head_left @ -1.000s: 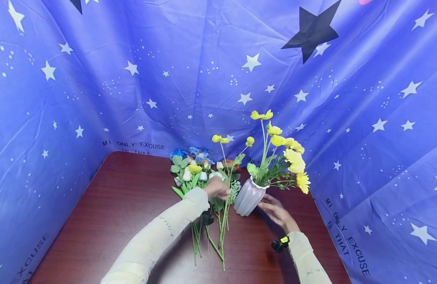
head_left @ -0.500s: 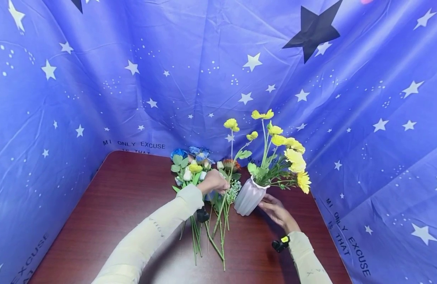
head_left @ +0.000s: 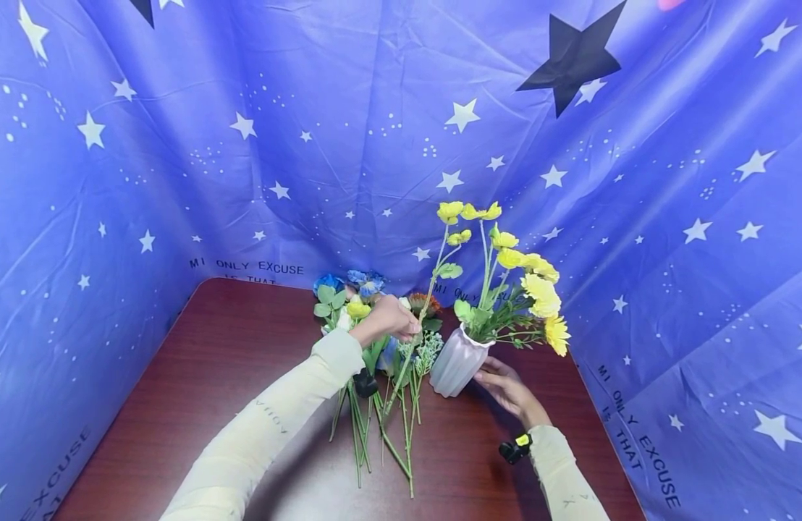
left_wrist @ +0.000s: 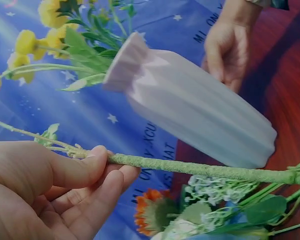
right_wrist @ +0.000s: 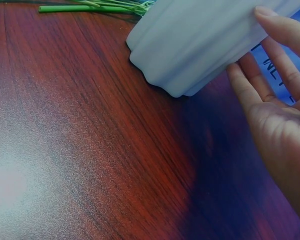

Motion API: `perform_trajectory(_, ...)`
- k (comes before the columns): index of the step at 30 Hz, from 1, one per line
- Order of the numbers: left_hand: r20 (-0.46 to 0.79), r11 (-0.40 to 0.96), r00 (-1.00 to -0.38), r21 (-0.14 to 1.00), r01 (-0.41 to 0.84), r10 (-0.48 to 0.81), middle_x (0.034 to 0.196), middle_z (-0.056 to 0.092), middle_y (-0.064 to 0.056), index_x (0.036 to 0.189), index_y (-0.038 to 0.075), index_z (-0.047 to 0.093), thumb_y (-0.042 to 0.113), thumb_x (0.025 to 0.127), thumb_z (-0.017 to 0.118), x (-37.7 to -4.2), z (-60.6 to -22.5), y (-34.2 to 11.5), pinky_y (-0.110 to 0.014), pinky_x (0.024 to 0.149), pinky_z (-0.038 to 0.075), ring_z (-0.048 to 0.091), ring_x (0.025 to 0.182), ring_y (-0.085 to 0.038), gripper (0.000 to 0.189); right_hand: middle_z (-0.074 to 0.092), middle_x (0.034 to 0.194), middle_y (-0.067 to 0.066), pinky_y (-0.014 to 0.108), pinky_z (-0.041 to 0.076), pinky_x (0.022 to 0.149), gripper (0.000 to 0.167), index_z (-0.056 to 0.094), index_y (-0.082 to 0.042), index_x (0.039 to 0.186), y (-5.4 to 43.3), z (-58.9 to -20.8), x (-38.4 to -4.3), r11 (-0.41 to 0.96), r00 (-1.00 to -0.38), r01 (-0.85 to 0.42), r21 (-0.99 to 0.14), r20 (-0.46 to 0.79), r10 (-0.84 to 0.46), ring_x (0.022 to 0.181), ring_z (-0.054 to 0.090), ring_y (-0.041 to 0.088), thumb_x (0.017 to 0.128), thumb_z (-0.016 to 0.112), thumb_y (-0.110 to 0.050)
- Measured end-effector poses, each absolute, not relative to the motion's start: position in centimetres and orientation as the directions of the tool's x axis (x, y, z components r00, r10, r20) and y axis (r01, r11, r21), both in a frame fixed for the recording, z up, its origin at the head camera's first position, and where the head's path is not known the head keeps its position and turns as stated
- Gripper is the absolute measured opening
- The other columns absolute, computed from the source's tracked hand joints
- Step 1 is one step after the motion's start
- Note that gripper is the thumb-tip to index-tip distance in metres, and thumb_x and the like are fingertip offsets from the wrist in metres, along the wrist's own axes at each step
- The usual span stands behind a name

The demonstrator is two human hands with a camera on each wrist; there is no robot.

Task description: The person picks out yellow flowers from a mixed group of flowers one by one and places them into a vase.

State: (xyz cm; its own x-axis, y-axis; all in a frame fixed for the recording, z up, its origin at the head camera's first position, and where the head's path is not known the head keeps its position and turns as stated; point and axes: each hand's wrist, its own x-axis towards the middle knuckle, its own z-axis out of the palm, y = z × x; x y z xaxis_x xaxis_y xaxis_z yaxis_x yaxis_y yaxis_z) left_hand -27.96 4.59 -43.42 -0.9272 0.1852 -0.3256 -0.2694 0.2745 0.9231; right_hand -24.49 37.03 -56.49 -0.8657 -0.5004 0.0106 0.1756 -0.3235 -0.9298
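Observation:
Between thumb and fingers, my left hand pinches the green stem of a yellow artificial flower. The flower leans up and to the right, its lower stem above the pile of flowers. A pale ribbed vase stands tilted to the right on the table, with several yellow flowers in its mouth. My right hand holds the vase low on its right side; in the right wrist view the thumb lies on its wall and the fingers support its underside.
Left of the vase lies a pile of artificial flowers: a blue bloom, an orange one, white sprigs and bare stems pointing to the front. The brown table is enclosed by a blue star-printed cloth.
My left hand has lifted the yellow flower off the pile; its bloom has risen and swung right, towards the vase's flowers. The right hand and the vase have stayed in place.

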Motion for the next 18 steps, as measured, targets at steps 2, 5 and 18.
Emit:
perform_trajectory(2,-0.320,0.263,-0.929,0.927,-0.266,0.188,0.091,0.078,-0.021,0.095,-0.007,0.077,-0.004,0.084,0.079,-28.0,-43.1,4.3,-0.041,0.083,0.065,0.075,0.066,-0.021,0.011,0.068,0.118,0.001,0.023,0.054,0.105,0.052,0.061,-0.013,0.122,37.0,-56.5,-24.5,-0.319,-0.864,0.170,-0.932,0.015,-0.503,0.109,0.068,0.010,0.097,0.032,0.022)
perform_trajectory(5,-0.301,0.266,-0.930,0.933,-0.241,0.213,0.093,0.078,-0.021,0.096,-0.006,0.078,-0.004,0.084,0.079,-28.1,-42.6,3.8,-0.035,0.077,0.066,0.076,0.069,-0.023,0.011,0.068,0.118,0.001,0.023,0.054,0.105,0.051,0.061,-0.013,0.122,37.0,-56.5,-24.4,-0.320,-0.861,0.167,-0.932,0.020,-0.508,0.109,0.068,0.010,0.097,0.033,0.022)
perform_trajectory(18,-0.222,0.230,-0.924,0.961,-0.153,0.310,0.104,0.076,-0.024,0.106,-0.007,0.076,-0.001,0.088,0.076,-28.6,-39.8,1.5,-0.029,0.074,0.066,0.077,0.082,-0.029,0.019,0.068,0.118,0.001,0.022,0.055,0.103,0.053,0.062,-0.014,0.121,37.2,-56.7,-24.7,-0.314,-0.864,0.171,-0.934,0.011,-0.504,0.109,0.068,0.011,0.096,0.032,0.023)
